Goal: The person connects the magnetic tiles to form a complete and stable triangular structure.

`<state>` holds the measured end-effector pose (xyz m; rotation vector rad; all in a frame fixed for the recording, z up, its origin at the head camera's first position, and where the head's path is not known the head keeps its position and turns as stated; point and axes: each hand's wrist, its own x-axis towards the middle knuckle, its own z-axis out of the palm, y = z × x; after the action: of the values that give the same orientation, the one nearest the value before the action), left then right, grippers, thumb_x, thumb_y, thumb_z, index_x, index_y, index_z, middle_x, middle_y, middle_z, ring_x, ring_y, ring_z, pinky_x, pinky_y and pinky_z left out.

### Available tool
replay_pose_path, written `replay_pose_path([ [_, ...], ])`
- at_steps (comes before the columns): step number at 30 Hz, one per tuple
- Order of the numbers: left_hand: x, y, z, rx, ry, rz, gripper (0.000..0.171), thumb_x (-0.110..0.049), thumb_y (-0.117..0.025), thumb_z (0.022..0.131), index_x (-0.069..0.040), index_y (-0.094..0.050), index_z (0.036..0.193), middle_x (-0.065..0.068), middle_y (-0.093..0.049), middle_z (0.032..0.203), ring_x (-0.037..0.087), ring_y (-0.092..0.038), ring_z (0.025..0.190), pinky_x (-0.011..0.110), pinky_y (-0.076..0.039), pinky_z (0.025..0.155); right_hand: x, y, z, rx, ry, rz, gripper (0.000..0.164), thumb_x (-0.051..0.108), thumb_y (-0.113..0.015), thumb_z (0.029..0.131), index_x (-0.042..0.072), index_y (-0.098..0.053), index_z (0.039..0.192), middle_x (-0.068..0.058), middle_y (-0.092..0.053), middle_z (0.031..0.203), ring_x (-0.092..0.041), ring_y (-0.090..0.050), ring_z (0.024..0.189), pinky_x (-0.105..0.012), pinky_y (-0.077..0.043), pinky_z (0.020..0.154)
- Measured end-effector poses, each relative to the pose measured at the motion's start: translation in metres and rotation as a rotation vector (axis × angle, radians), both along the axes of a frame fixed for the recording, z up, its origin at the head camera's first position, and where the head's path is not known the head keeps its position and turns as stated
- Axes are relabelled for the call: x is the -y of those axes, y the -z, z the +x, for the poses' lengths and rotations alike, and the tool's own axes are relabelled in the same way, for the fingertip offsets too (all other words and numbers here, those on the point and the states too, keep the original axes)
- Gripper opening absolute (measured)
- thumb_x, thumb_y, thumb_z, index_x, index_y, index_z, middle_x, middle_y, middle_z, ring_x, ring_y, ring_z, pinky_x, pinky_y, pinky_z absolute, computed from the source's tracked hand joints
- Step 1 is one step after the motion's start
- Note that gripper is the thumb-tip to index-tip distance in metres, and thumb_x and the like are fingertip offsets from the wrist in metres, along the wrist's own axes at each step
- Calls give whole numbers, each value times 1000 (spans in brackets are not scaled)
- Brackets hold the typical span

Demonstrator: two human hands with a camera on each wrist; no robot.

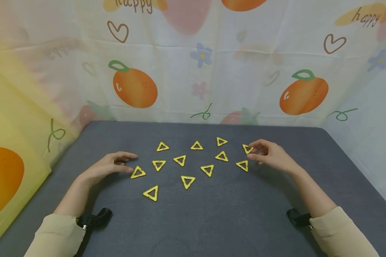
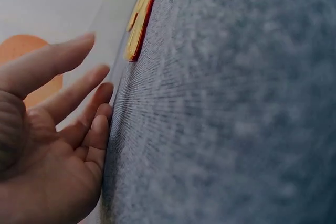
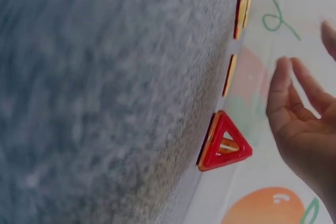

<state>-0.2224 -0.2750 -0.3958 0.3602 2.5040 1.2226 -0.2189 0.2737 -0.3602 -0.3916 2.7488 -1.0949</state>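
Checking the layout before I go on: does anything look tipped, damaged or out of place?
One piece does: the triangle by the right hand stands tilted up off the grey mat, its underside red in the right wrist view. The other yellow triangles lie flat and scattered, none broken.

Two bare hands, left hand (image 1: 107, 166) and right hand (image 1: 271, 155). Long pale beige sleeves (image 1: 56, 237) covering both forearms up to the wrists. Black wrist straps (image 1: 93, 218) with small black camera mounts at each cuff.
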Motion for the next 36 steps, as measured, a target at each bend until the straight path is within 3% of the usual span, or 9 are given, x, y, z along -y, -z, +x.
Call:
replay_pose_path([
  [2, -2, 0, 1, -9, 35, -21, 57, -30, -75, 87, -15, -56, 139, 15, -46, 147, 32, -43, 131, 21, -44, 91, 1, 3, -1, 10, -9, 22, 51, 37, -67, 94, 7, -56, 133, -15, -63, 119, -25, -68, 91, -33, -58, 74],
  [6, -4, 2, 1, -35, 65, -62, 57, -32, -78, 84, -18, -60, 136, 14, -47, 143, 29, -44, 128, 23, -43, 95, 2, 7, -1, 27, -37, 45, 53, 37, -68, 93, 5, -55, 133, -19, -60, 121, -21, -68, 91, -31, -58, 72],
  [15, -3, 6, -2, -42, 106, -58, 54, -28, -78, 85, -16, -61, 134, 15, -46, 142, 35, -42, 133, 49, -38, 107, 5, 18, -4, 54, -53, 140, 54, 34, -72, 90, 2, -55, 130, -20, -57, 117, -14, -65, 72, -30, -53, 65],
  [27, -2, 8, -1, -50, 116, -34, 52, -26, -78, 84, -13, -61, 132, 18, -46, 142, 40, -39, 135, 62, -33, 111, 5, 23, -6, -29, -69, 205, 50, 33, -74, 88, 2, -60, 124, -18, -63, 111, -19, -63, 87, -30, -51, 70],
  [32, -3, 8, -1, -56, 112, -28, 50, -25, -79, 84, -13, -63, 129, 16, -47, 140, 35, -41, 133, 60, -34, 111, 6, 24, -5, -41, -73, 205, 48, 31, -75, 88, 2, -61, 123, -18, -63, 111, -21, -64, 90, -31, -52, 73],
  [36, -3, 8, 0, -64, 98, -42, 45, -27, -79, 83, -15, -66, 124, 12, -50, 137, 14, -45, 126, 47, -38, 110, 5, 26, -5, -58, -82, 203, 45, 29, -75, 88, 2, -62, 122, -18, -62, 110, -21, -64, 89, -31, -53, 74],
])
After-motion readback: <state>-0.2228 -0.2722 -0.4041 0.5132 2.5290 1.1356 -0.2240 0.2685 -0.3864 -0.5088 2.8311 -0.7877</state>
